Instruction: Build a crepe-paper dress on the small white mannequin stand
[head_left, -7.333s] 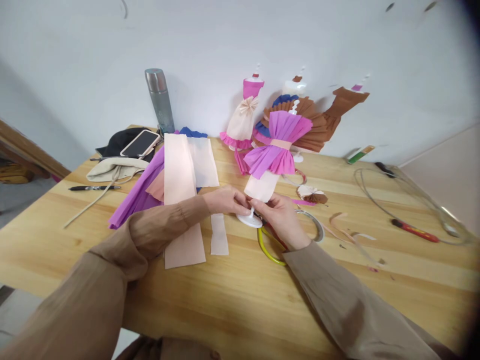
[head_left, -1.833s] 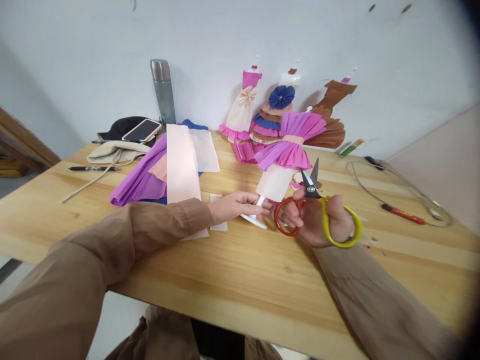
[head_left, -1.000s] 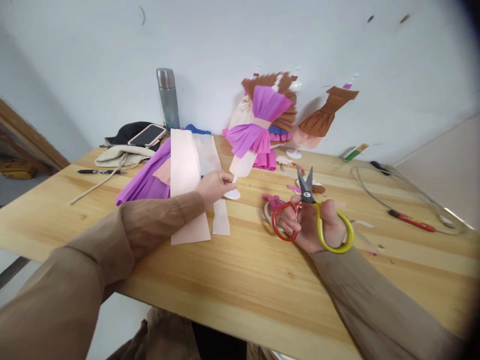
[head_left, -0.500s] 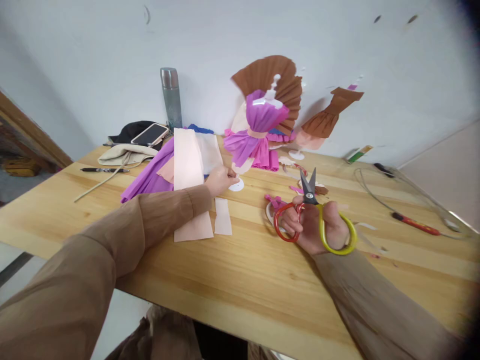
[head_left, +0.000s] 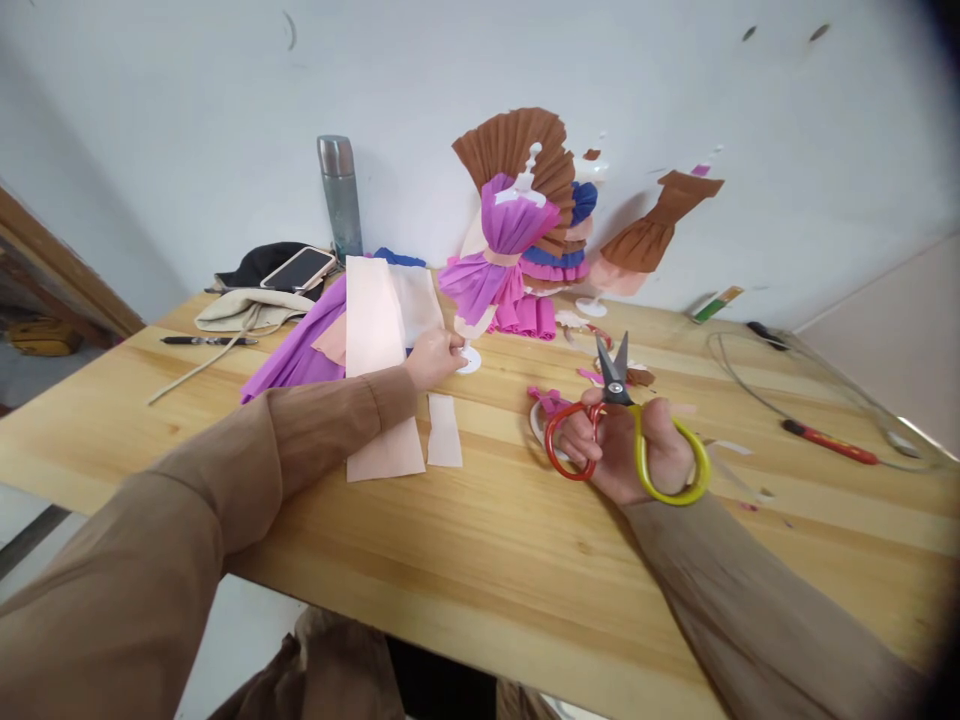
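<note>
My left hand pinches the thin white stem just above the round base of a miniature dress form. The form wears a purple gathered paper dress with a pale pink waistband and leans to the right. In my right hand are scissors, their red and yellow handles looped round my fingers and thumb. The blades stand apart and point up, with nothing between them. Beside my left wrist lie a long pale pink paper strip and a small pink piece. My left forearm covers part of the strip.
A second form in a brown dress and a brown pleated fan stand by the wall. Also around are a flask, a phone, purple paper, a pen, paper scraps and a red-handled tool with a cable.
The purple-dressed form has moved a little left with my left hand, showing more of the blue and brown ruffled dress behind it. My right hand and the scissors stay nearly in place.
</note>
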